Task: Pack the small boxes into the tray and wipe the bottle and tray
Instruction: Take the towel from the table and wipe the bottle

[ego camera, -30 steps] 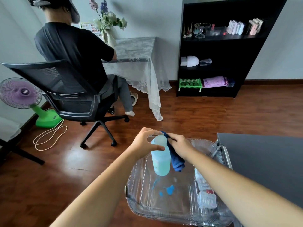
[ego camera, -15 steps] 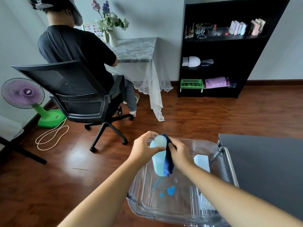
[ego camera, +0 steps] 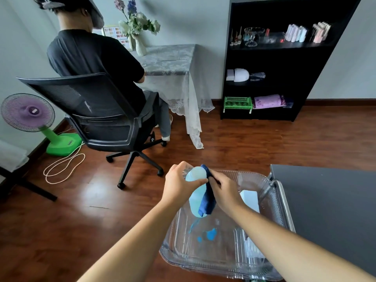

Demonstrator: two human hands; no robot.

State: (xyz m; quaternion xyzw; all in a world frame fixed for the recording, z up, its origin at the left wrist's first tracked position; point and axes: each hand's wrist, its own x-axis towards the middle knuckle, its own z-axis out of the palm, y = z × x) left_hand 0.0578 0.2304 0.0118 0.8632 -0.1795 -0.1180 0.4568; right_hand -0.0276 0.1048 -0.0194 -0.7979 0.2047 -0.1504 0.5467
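Above ribbed clear-plastic tray [ego camera: 270, 202], hands press fuzzy blue cloth [ego camera: 206, 202] to smooth bottle [ego camera: 195, 197].

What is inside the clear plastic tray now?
The clear plastic tray holds blue spots on its floor and small white boxes along its right wall; the right forearm hides part of them.

Wooden floor [ego camera: 244, 143] — black shelf [ego camera: 284, 58] (grey walls)

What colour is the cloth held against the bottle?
Dark blue; the head view shows the cloth best, held by the right hand against the pale blue bottle.
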